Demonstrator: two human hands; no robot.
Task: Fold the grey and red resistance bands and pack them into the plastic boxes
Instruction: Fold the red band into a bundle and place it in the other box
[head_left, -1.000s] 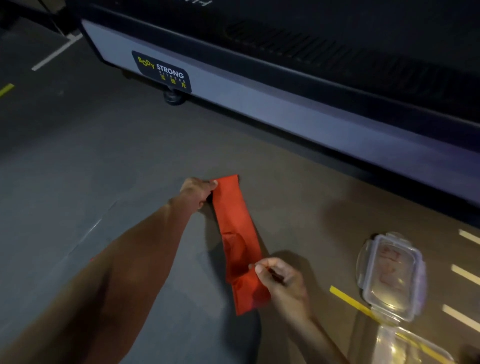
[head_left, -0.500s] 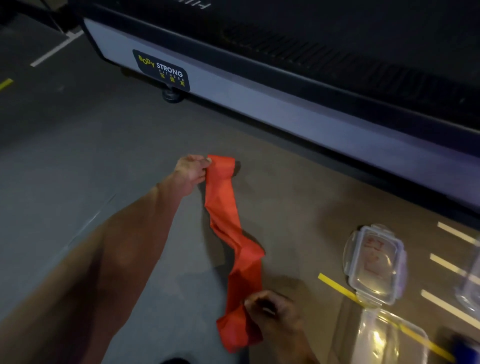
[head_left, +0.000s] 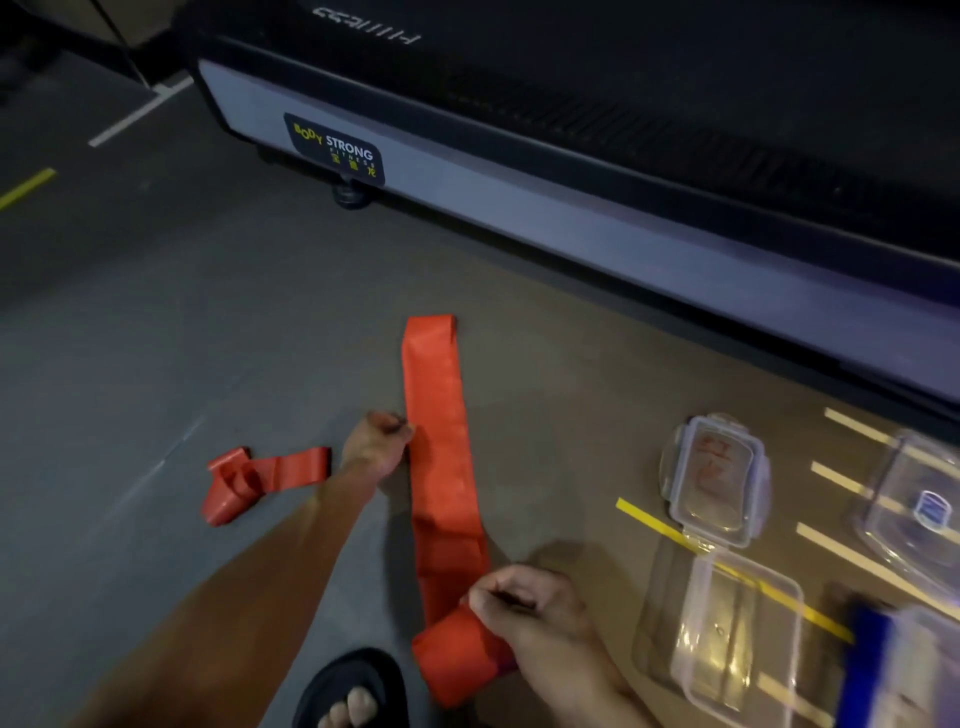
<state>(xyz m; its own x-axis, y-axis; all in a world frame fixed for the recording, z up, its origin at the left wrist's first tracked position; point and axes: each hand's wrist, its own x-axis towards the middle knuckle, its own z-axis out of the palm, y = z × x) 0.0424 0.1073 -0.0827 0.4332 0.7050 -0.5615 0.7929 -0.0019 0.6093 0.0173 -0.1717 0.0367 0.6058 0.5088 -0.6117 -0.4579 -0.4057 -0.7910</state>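
Head view shows you two red bands on the floor, your right hand (head_left: 540, 618) pinching the long band's (head_left: 441, 467) near end, left hand (head_left: 374, 441) curled beside it, and three clear boxes, two cut off at right.

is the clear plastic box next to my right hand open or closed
Open. The plastic box sits on the floor with its lid swung back flat past the hinge, and nothing shows inside it.

Left hand (head_left: 375, 441) fisted, arm outstretched; right hand (head_left: 524, 610) curled, pinching.
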